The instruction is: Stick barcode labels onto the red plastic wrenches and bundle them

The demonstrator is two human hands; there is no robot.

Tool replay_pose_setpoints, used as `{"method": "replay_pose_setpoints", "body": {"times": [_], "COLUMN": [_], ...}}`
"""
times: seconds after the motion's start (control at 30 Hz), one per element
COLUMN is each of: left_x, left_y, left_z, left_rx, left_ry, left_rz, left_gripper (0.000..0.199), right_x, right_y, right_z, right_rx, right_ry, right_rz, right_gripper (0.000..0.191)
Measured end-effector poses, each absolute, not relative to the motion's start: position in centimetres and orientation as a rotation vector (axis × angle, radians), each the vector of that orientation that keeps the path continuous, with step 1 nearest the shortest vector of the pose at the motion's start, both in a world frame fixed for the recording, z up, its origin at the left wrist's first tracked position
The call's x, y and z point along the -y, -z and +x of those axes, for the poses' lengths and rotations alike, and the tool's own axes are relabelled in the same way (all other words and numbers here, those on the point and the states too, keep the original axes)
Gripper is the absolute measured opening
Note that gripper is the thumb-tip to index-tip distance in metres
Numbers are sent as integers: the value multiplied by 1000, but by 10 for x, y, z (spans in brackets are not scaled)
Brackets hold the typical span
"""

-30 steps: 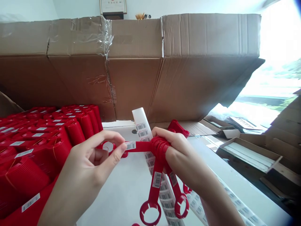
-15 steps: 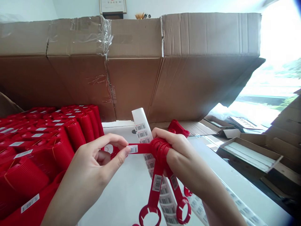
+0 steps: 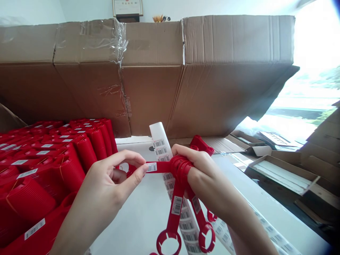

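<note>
Left hand: the grip of the left hand (image 3: 113, 187) is pinched, thumb and forefinger meeting at the near end of a barcode label (image 3: 152, 167) on a red strip (image 3: 164, 167); I can't tell whether they press the label or the strip beneath. The other fingers curl, partly hidden.
Right hand: the grip of the right hand (image 3: 203, 171) is closed around a bundle (image 3: 181, 168) of red strips; most fingertips are out of sight, and I can't count the pieces.
Red strip: it runs sideways from the bundle to the left hand, above the surface (image 3: 122, 219); its ringed end is mostly hidden behind the fingers.
Hanging strips: two labelled strips (image 3: 174, 212) slant down from the bundle, the nearer ring cut off at the bottom edge.
Label sheet: a long white sheet (image 3: 161, 143) of barcodes passes under the bundle, its middle covered.
Red stacks: banded stacks (image 3: 87, 152) crowd the left side, running off the edge.
Cardboard: a big brown sheet (image 3: 151, 92) leans over everything behind.
Right side: an open box (image 3: 285, 173) holds white pieces too unclear to name; the window (image 3: 313, 88) glares.
</note>
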State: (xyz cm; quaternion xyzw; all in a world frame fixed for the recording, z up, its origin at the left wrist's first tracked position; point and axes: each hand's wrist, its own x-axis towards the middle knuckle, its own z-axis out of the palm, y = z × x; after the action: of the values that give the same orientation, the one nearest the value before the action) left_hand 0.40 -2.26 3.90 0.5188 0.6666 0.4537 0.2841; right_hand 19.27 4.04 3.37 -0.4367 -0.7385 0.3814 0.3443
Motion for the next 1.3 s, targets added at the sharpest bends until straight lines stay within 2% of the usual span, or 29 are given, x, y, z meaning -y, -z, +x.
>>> {"method": "replay_pose_setpoints", "body": {"times": [0.2,0.67,0.83,1.07,1.17,1.3], "left_x": [22,19,14,-14,-24,-28], "left_y": [-39,-34,-30,-14,-6,3], "left_z": [5,-2,-1,-5,-6,9], "left_rx": [-1815,-1766,-1773,-2158,-2235,-1954], "left_ry": [-1175,-1142,-1141,-1082,-1229,-1466], "left_rz": [1407,1429,1485,1619,1651,1704], "left_gripper": [25,31,26,58,62,57], "right_x": [-42,-43,-44,-53,-58,-58], "right_y": [-34,-32,-28,-23,-25,-25], "right_z": [193,193,194,190,188,184], "right_rx": [1927,1914,1895,1888,1792,1718], "right_ry": [-998,-975,-996,-996,-1077,-1085], "right_rz": [-1131,-1150,-1134,-1144,-1120,-1064], "right_gripper": [24,24,21,20,17,17]}}
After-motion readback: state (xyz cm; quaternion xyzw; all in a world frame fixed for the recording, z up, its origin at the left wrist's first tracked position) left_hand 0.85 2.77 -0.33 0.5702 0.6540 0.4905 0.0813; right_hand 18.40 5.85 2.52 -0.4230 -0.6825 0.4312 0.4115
